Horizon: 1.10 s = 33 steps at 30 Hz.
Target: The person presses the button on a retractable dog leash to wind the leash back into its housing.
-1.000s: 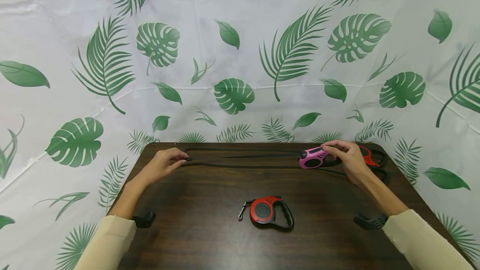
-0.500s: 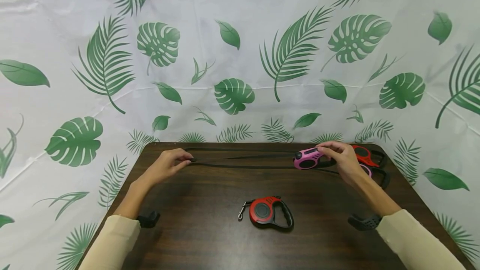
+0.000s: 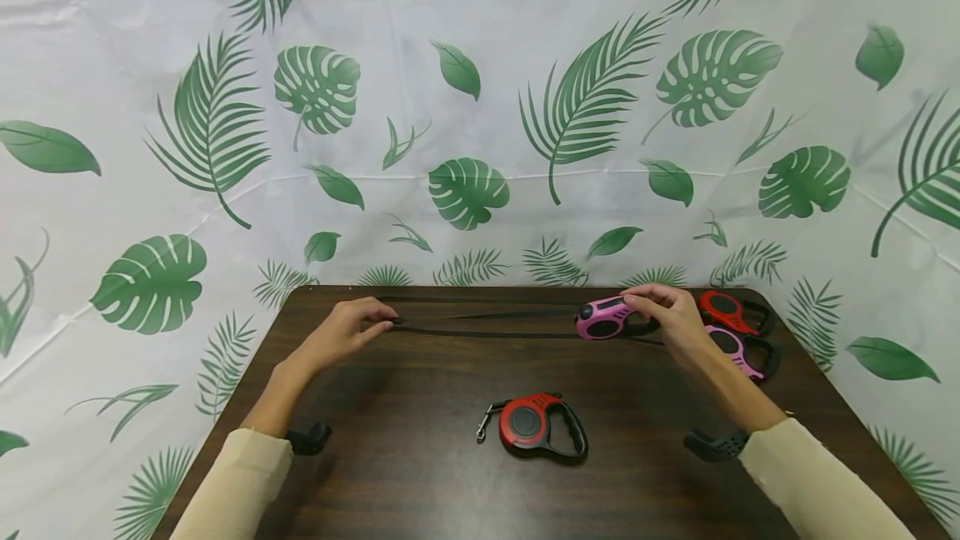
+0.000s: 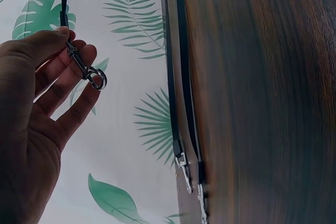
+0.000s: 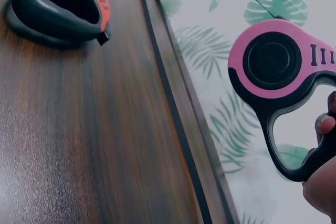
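Note:
My right hand [image 3: 670,319] grips the black handle of a pink and black retractable dog leash [image 3: 602,319], held above the far part of the table. In the right wrist view its round pink casing [image 5: 272,59] shows, with the black strap running out of the top. My left hand [image 3: 347,328] pinches the strap's far end between thumb and fingers. There the left wrist view shows a metal snap hook [image 4: 86,69] lying across the fingers. The strap [image 3: 495,314] stretches between both hands.
A red leash [image 3: 536,426] with its clip lies at the table's middle. Another red leash [image 3: 726,312] and a pink leash [image 3: 735,350] lie at the far right corner, their straps [image 4: 188,77] drawn out leftward along the far edge. A leaf-print cloth [image 3: 465,90] hangs behind the table [image 3: 420,473].
My right hand has shifted left with the pink leash, uncovering the two leashes at the far right. My left hand has moved slightly right, so the hands are closer together.

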Available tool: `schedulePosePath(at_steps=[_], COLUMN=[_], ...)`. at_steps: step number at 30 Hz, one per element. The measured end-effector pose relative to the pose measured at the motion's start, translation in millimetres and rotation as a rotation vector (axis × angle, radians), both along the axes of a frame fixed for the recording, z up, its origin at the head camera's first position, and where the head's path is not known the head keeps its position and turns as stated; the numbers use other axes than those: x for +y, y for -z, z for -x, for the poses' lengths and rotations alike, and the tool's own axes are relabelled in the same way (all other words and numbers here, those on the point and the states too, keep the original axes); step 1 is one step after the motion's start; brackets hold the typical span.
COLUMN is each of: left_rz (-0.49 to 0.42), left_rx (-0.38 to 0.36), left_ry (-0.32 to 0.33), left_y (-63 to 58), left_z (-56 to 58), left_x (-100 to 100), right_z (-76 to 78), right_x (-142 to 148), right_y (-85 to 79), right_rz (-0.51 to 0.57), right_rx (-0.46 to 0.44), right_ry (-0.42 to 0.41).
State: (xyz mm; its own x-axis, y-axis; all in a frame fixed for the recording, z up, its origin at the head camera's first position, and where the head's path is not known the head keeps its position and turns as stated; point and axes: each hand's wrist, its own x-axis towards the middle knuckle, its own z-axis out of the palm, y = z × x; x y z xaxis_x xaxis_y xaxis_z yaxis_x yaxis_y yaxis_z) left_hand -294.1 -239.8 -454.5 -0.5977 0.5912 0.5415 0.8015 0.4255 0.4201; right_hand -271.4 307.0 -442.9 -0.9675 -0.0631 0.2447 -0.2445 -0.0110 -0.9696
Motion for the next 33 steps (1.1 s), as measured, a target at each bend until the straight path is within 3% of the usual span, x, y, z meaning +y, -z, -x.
schedulePosePath(at_steps=[9, 21, 33], left_rz=[-0.01, 0.005, -0.002], left_rx=[0.003, -0.077, -0.055], left_ry=[0.007, 0.011, 0.026], left_y=[0.3, -1.9, -1.2], left_z=[0.0, 0.0, 0.8], left_x=[11.9, 27.9, 40.3], right_z=[0.4, 3.4, 5.2], right_x=[-9.4, -22.8, -32.0], right_y=[0.6, 4.9, 8.7], right_rz=[0.04, 0.066, 0.08], right_rx=[0.007, 0.024, 0.013], right_ry=[-0.023, -0.04, -0.055])
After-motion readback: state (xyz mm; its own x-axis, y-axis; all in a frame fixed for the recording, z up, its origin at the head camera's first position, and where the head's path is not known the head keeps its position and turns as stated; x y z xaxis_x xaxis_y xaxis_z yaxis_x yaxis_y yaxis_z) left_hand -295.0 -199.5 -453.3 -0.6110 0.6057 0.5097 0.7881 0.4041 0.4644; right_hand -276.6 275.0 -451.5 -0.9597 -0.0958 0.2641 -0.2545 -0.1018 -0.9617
